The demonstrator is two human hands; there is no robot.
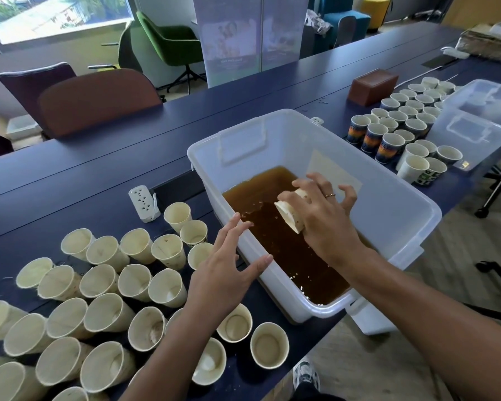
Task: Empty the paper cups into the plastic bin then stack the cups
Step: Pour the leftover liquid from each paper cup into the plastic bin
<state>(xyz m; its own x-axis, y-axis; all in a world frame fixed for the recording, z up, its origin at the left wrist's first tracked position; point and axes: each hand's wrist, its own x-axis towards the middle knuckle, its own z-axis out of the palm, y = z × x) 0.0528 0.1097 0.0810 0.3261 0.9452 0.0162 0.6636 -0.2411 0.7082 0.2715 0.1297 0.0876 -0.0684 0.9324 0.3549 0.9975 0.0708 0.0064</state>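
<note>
The right hand reached down inside the large translucent white plastic bin and gripped a cream paper cup, its fingers curled over the cup's side. The cup lay tipped on its side, its open mouth turned toward the left hand, just above the pool of brown liquid that covered the bin's floor beneath the hand. A thin ring showed on one finger of that hand.

The left hand held nothing. Its fingers were spread and nearly straight, hovering over the near-left rim of the bin, with the fingertips reaching across the rim above the liquid; whether they touched the plastic could not be told.

Below and to the left of the left hand, many emptied cream paper cups stood upright and close together on the dark blue table. Beyond those cups, ahead of the left hand, lay a white power strip. Far to the right of the right hand, past the bin, a second crowd of printed paper cups stood upright, beside a clear plastic lid and a brown rectangular box.
</note>
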